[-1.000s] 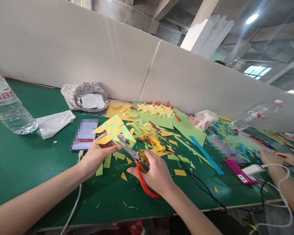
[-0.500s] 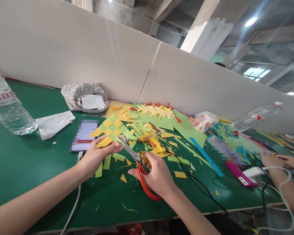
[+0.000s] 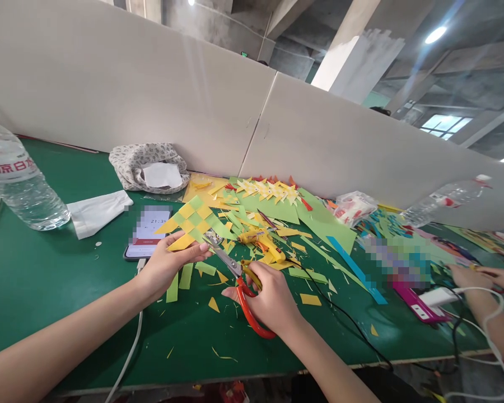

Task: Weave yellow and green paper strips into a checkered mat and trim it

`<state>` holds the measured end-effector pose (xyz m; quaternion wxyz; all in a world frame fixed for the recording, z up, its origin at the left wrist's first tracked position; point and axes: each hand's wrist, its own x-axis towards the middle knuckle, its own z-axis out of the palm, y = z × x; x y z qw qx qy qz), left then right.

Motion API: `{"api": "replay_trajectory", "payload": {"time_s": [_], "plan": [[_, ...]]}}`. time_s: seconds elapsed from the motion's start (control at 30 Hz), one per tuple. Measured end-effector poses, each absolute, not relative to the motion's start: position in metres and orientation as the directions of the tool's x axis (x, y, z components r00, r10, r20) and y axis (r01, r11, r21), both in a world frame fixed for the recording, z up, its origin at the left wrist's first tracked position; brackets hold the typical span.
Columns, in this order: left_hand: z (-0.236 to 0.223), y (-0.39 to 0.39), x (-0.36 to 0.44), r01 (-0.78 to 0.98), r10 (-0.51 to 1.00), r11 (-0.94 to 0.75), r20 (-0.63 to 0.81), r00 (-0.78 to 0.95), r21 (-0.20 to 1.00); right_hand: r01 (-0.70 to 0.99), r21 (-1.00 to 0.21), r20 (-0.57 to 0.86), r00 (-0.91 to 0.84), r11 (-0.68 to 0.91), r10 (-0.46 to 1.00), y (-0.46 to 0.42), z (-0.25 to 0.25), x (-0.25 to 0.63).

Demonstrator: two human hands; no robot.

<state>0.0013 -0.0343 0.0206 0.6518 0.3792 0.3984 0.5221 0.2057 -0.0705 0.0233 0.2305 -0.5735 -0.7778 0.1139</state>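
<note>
My left hand (image 3: 164, 264) pinches a woven piece of yellow and green paper strips (image 3: 195, 219) and holds it just above the green table (image 3: 46, 280). My right hand (image 3: 269, 296) is closed round the red handles of a pair of scissors (image 3: 239, 285). The metal blades point up and left and meet the lower edge of the woven piece beside my left fingertips. Cut scraps of yellow and green paper (image 3: 212, 304) lie under both hands.
A phone (image 3: 148, 231) with a white cable lies left of the woven piece. A water bottle (image 3: 19, 182), white tissue (image 3: 97, 211), cloth pouch (image 3: 149, 167) and yellow glue gun (image 3: 262, 242) are on the table. Another person's hands (image 3: 483, 277) work at right near a pink phone (image 3: 415, 296).
The scissors' blades have closed a little on the edge of the woven piece. Both hands stay in nearly the same place; the view has shifted slightly.
</note>
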Motion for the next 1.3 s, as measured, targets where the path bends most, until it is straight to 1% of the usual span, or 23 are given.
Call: {"api": "replay_trajectory", "payload": {"time_s": [0.13, 0.43, 0.63, 0.77, 1.03, 1.3], "plan": [[0.0215, -0.0348, 0.0011, -0.382, 0.981, 0.182, -0.139, 0.138, 0.906, 0.833, -0.448, 0.231, -0.241, 0.324, 0.942, -0.069, 0.0205, 0.2072], [0.0177, -0.0371, 0.0031, -0.343, 0.969, 0.197, -0.131, 0.207, 0.918, 0.86, -0.422, 0.151, -0.246, 0.287, 0.957, -0.072, 0.0272, 0.2049], [0.0182, -0.038, 0.0033, -0.343, 0.952, 0.255, -0.172, 0.254, 0.904, 0.861, -0.394, 0.188, -0.266, 0.321, 0.945, -0.0713, 0.0242, 0.2051], [0.0172, -0.0374, 0.003, -0.349, 0.943, 0.272, -0.178, 0.28, 0.897, 0.857, -0.399, 0.192, -0.27, 0.326, 0.944, -0.0714, 0.0223, 0.2049], [0.0161, -0.037, 0.003, -0.339, 0.945, 0.269, -0.178, 0.276, 0.902, 0.851, -0.434, 0.163, -0.25, 0.296, 0.955, -0.071, 0.0204, 0.2044], [0.0155, -0.0356, 0.0039, -0.336, 0.949, 0.262, -0.177, 0.262, 0.905, 0.85, -0.42, 0.213, -0.248, 0.318, 0.945, -0.0695, 0.0181, 0.2077]]}}
